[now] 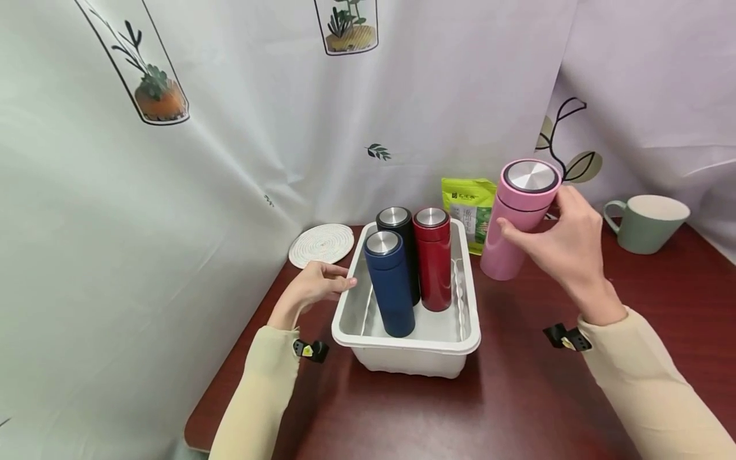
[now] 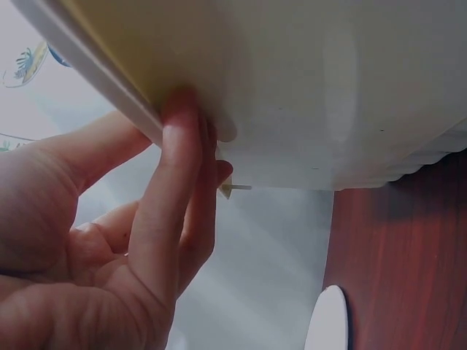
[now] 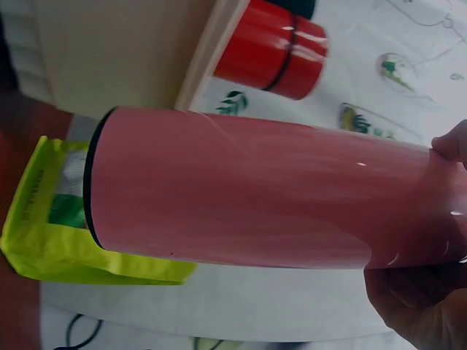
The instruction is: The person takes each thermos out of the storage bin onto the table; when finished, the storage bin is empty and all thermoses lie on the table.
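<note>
A pink thermos [image 1: 513, 220] with a steel-topped lid is gripped near its top by my right hand [image 1: 566, 233], just right of the white plastic basin [image 1: 402, 346]. In the right wrist view the thermos [image 3: 241, 189] lies across the frame, its base toward the left. My left hand [image 1: 315, 285] pinches the basin's left rim between thumb and fingers; the left wrist view shows the fingers [image 2: 171, 189] against the outer wall. Inside the basin stand a blue thermos [image 1: 392, 287], a black thermos [image 1: 409, 249] and a red thermos [image 1: 435, 262].
A yellow-green packet [image 1: 471, 207] stands behind the basin's right back corner. At the right is a green mug [image 1: 650, 223]. A round woven coaster [image 1: 321, 245] leans at the back left. The dark red table [image 1: 420, 421] meets a hanging white cloth [image 1: 230, 166] at the back and left.
</note>
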Tool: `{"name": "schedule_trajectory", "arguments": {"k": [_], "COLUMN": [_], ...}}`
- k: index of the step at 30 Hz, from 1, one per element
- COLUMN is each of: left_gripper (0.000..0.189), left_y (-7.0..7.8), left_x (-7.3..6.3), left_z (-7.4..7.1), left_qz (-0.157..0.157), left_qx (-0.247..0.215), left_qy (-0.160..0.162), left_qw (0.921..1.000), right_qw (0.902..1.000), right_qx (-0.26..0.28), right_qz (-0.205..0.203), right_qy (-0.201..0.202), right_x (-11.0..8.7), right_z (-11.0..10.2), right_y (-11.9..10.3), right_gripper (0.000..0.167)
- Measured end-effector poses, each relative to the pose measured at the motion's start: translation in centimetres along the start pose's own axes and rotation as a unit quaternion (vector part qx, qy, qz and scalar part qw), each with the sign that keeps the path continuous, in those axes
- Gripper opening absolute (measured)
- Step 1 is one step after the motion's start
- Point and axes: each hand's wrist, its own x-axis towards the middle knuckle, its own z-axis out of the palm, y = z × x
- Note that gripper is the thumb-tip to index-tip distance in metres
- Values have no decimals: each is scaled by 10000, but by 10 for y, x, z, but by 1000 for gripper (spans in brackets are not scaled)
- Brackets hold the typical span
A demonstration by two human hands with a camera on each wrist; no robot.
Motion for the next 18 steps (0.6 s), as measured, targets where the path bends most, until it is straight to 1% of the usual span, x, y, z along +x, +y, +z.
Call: {"name": "schedule_trajectory", "arguments": {"k": [5,9,13,18], "left_gripper": [48,48,47,48], "left_y": [1,2,1,1], "left_x": [0,0,-1,-2], "left_z": [0,0,0,1], "left_qz": [9,-24,-65,-58], "left_qx": [-58,-104,-120,-75], "left_qy": [59,108,146,76], "left_qw": [10000,9999,9998,9999], "right_qw": [9994,9974,9947,9933], "right_qx": [-190,-235,-255,-250], "right_qz": [185,458,672,762], "right_qy": [-224,-494,-735,-833], "right_x": [-2,-4,-7,-12], "right_z": [10,19,30,41], "right_y": [14,25,36,49], "right_gripper": [52,57,59,59]}}
